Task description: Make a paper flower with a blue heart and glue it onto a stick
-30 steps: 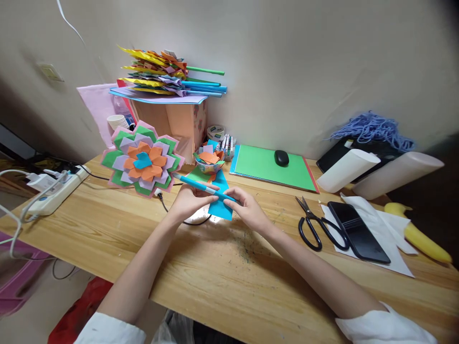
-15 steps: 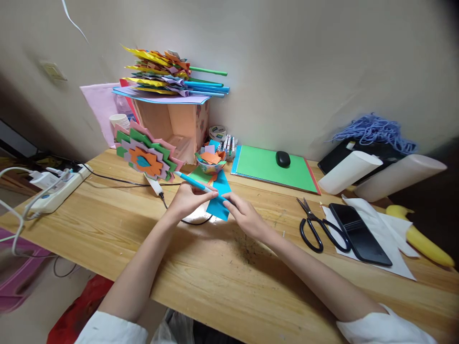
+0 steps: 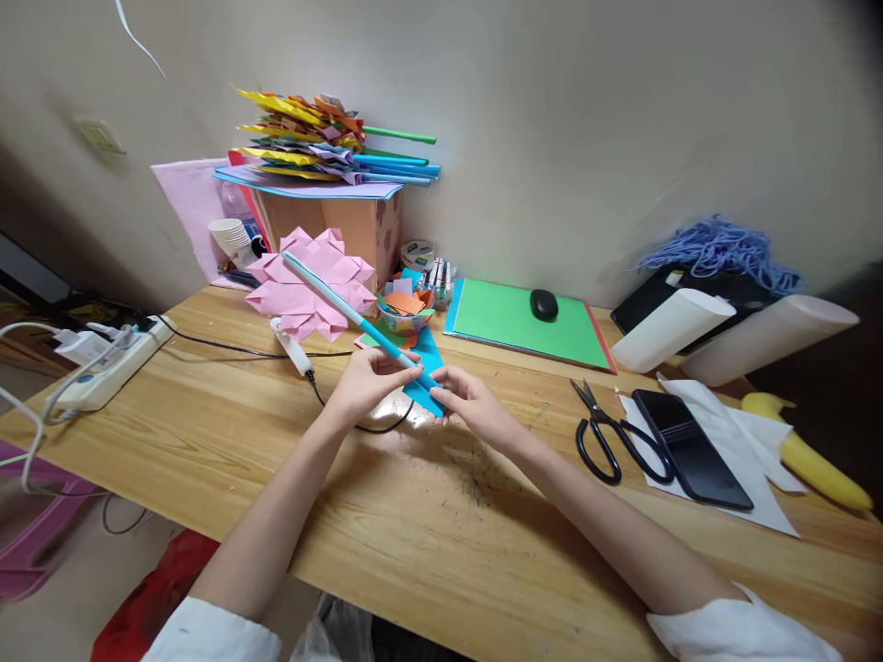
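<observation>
The left hand (image 3: 362,386) is partly curled, thumb and fingers pinching a slim, round blue stem (image 3: 386,341); the right hand (image 3: 471,402), also half closed, grips its lower end together with a flat piece of smooth blue paper (image 3: 429,350). Both hands are where they were a second ago, over the middle of the wooden table (image 3: 386,542), but the stem has swung up and turned. Its far end now crosses the plain pink back of a paper flower (image 3: 303,302), whose green, lilac and orange layers faced the camera before. The flower is broad, with crisp folds and pointed petals, towards the table's back left corner and in front of an open box (image 3: 387,234). Less of the blue paper's face shows than before. Beyond it, a small bowl (image 3: 406,324) brims with paper scraps; black-handled metal scissors (image 3: 613,434) lie towards the table's right end.
</observation>
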`<control>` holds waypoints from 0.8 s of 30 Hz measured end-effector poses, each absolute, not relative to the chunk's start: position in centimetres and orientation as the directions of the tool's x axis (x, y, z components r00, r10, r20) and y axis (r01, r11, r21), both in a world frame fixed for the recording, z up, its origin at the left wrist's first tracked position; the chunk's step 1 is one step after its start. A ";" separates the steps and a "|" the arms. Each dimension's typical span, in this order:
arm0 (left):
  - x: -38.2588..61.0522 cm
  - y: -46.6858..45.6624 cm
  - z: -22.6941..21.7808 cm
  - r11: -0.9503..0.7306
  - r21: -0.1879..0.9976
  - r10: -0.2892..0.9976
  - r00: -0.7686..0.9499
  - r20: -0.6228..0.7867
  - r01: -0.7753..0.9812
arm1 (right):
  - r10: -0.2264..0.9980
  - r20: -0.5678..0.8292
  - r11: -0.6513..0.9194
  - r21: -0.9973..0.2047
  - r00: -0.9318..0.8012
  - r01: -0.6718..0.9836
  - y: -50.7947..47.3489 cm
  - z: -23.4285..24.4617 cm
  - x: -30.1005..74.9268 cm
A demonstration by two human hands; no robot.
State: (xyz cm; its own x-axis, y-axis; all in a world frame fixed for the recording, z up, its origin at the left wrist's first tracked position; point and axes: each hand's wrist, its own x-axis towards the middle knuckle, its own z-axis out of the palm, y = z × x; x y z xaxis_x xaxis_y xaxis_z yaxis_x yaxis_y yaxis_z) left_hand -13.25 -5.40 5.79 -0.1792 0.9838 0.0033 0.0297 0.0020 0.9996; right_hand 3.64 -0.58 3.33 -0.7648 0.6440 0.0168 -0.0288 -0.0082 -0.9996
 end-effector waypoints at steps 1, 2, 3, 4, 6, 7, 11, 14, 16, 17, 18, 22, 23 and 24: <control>-13.1 -5.4 5.7 0.001 0.999 0.980 -0.197 0.007 0.038 | 0.655 0.021 -0.006 -0.999 -0.756 -0.033 -0.7 3.2 3.6; -13.0 -5.4 5.7 0.003 0.999 0.977 -0.214 0.007 0.047 | 0.665 0.024 0.000 -0.999 -0.746 -0.033 -0.8 3.0 3.5; -13.0 -5.3 5.7 0.008 0.998 0.974 -0.228 0.005 0.055 | 0.672 0.025 0.004 -1.000 -0.740 -0.030 -0.9 2.9 3.5; -12.9 -5.3 5.6 0.013 0.998 0.972 -0.236 0.002 0.062 | 0.675 0.022 0.003 -1.000 -0.737 -0.026 -1.0 2.8 3.4; -13.1 -5.3 5.6 0.026 0.997 0.974 -0.227 -0.010 0.068 | 0.664 0.008 -0.010 -1.000 -0.747 -0.019 -1.2 2.8 3.3; -13.2 -5.4 5.6 0.032 0.997 0.978 -0.210 -0.018 0.065 | 0.652 -0.002 -0.019 -1.000 -0.758 -0.014 -1.2 2.8 3.3; -13.7 -5.4 5.6 0.040 0.999 0.989 -0.142 -0.036 0.029 | 0.589 -0.044 -0.047 -0.999 -0.807 0.021 -1.1 3.1 3.4; -13.8 -5.4 5.5 0.046 0.999 0.993 -0.109 -0.044 0.011 | 0.577 -0.050 -0.065 -0.998 -0.815 0.015 -0.8 3.1 3.5; -13.8 -5.4 5.5 0.051 0.999 0.994 -0.095 -0.051 -0.008 | 0.582 -0.048 -0.086 -0.996 -0.811 -0.003 -0.6 3.0 3.6; -13.8 -5.4 5.5 0.054 0.998 0.994 -0.093 -0.055 -0.017 | 0.585 -0.048 -0.101 -0.995 -0.810 -0.014 -0.5 2.9 3.6; -13.7 -5.4 5.5 0.058 0.998 0.994 -0.095 -0.060 -0.026 | 0.588 -0.050 -0.119 -0.993 -0.808 -0.025 -0.5 2.9 3.6; -13.2 -5.2 5.5 0.054 0.997 0.989 -0.135 -0.062 -0.060 | 0.626 -0.074 -0.205 -0.976 -0.777 -0.072 -0.4 2.5 3.4; -13.0 -5.1 5.3 0.046 0.997 0.988 -0.144 -0.056 -0.068 | 0.640 -0.081 -0.222 -0.971 -0.764 -0.083 -0.5 2.3 3.4; -12.8 -5.1 5.2 0.037 0.997 0.987 -0.152 -0.048 -0.075 | 0.656 -0.085 -0.235 -0.967 -0.750 -0.096 -0.5 2.2 3.2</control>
